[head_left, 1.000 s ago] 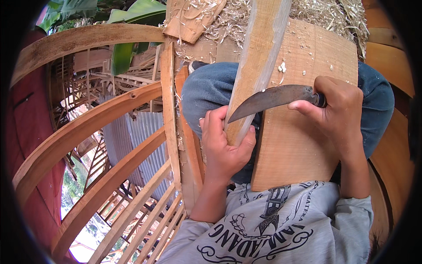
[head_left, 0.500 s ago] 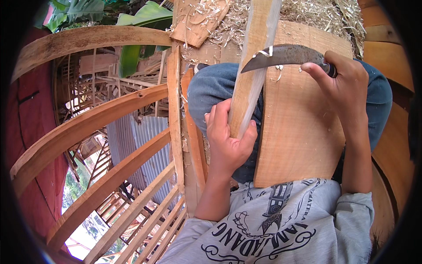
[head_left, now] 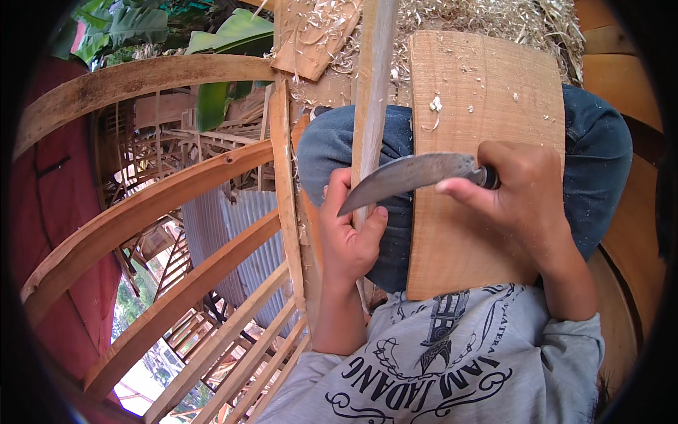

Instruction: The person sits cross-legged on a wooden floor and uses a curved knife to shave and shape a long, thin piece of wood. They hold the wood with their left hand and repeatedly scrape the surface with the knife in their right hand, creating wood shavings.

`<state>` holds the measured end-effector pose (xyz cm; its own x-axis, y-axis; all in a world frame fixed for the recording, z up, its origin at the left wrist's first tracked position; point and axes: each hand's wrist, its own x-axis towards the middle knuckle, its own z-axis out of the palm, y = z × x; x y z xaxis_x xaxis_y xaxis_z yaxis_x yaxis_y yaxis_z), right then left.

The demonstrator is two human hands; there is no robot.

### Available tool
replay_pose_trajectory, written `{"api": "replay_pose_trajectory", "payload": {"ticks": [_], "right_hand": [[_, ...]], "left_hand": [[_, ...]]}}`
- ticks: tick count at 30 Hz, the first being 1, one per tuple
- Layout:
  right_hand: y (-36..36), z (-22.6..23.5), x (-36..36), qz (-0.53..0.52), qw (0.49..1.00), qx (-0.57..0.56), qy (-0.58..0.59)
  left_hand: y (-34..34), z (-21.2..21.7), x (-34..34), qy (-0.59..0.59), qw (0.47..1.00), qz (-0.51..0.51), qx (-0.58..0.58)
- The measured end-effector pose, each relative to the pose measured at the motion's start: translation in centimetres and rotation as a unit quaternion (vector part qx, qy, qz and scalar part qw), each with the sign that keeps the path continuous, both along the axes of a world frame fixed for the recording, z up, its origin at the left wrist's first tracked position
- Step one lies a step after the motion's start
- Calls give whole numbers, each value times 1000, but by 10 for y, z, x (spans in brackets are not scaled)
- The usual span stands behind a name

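My left hand (head_left: 351, 237) is closed round the lower part of a long squared wooden strip (head_left: 372, 92), which runs up and away over my left thigh. A curved knife (head_left: 417, 169) with a dark handle is gripped in my right hand (head_left: 526, 187). Its broad blade points left and lies across the view in front of the strip, the tip just above my left fingers. Whether blade and wood touch, I cannot tell. Beneath my right hand, a wide flat board (head_left: 487, 120) rests between my legs against my shirt, with a few small shavings on it.
Curled wood shavings (head_left: 487, 14) heap beyond the board. A loose piece of wood (head_left: 318, 42) lies at the far left of them. Wooden rails (head_left: 183, 169) bound my left side, with corrugated metal sheets (head_left: 247, 240) below. Curved wooden planks (head_left: 621, 106) stand to the right.
The knife has come nearer and left, from the strip's middle to by my left hand. The strip has swung left and stands more upright. The shaving on the blade is gone.
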<state>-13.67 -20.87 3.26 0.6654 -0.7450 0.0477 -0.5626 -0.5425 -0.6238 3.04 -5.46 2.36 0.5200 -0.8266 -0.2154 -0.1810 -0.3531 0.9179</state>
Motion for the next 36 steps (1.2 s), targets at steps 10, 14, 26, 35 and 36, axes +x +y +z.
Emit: {"api": "replay_pose_trajectory", "payload": {"ticks": [10,14,26,35,36], "right_hand": [[-23,-5,7,-23,995,-94,0],[-32,-2,4,-91,995,-47,5],[1,1,26,57,996,-68,-22],[-7,-4,27,36,988,-145,-31],[-7,-5,29,33,987,-153,-32]], "left_hand": [[-4,10,0,169,983,47,-47],[2,12,8,137,990,38,11],[9,-1,6,129,989,25,-61],[-1,2,0,174,981,36,-82],[0,2,0,172,982,36,-75]]}}
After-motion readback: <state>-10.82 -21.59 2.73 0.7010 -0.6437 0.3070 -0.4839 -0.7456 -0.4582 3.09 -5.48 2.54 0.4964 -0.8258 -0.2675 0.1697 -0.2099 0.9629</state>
